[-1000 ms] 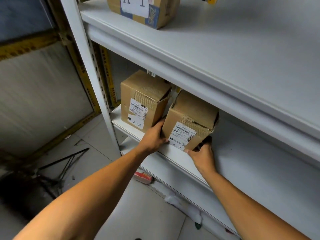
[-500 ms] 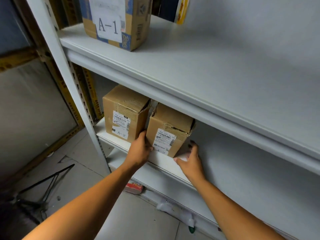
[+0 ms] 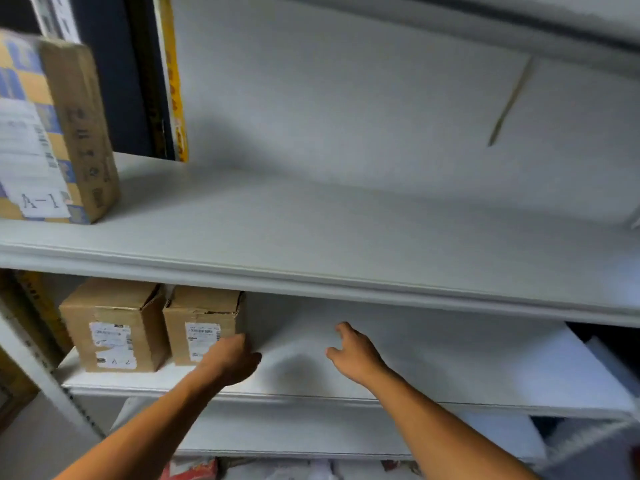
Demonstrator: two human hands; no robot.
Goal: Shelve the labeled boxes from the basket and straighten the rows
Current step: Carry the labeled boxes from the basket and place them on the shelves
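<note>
The right box (image 3: 202, 325) stands upright on the lower shelf (image 3: 450, 375), touching its A-2 neighbour (image 3: 112, 329), label facing you and long axis apparently running back into the shelf, though blur makes that hard to judge. It looks like light, stiff cardboard with a dented, torn top edge, so hold it low on the side walls, not by the flaps. Your left hand (image 3: 230, 360) rests loosely curled at its front right corner gripping nothing, and your right hand (image 3: 355, 351) hovers open over bare shelf.
</note>
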